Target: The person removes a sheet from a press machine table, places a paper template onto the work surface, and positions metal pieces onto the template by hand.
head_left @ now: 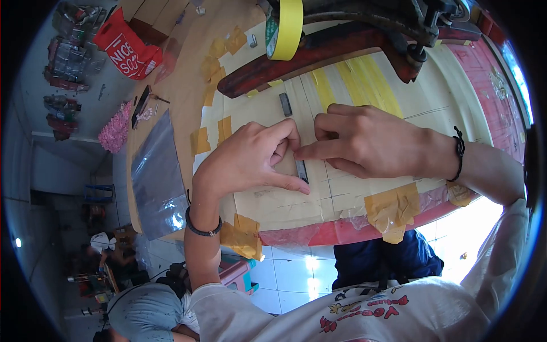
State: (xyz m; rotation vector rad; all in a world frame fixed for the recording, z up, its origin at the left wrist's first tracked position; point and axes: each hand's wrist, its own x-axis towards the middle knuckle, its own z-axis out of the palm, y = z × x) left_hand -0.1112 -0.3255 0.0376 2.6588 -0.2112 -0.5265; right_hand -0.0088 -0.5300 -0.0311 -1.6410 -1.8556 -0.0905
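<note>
A small dark grey metal bar (pixel 302 171) lies on the cream sheet covering the work surface. My left hand (pixel 250 154) curves around it, thumb by the lower end and bent index finger near the upper end. From the right, my right hand (pixel 370 142) reaches in with its index fingertip on or just over the bar; its other fingers are loosely bent and apart. Part of the bar is hidden by fingers. A second short grey bar (pixel 285 105) rests just above my hands. Ruled pencil lines and yellow tape strips (pixel 364 82) mark the sheet.
A red metal machine arm (pixel 319 51) crosses the top, with a yellow tape roll (pixel 286 28) on it. Brown tape pieces (pixel 393 208) line the sheet's edges. A clear plastic sheet (pixel 159 176) and red bag (pixel 126 48) lie left. Another person (pixel 145 310) is at lower left.
</note>
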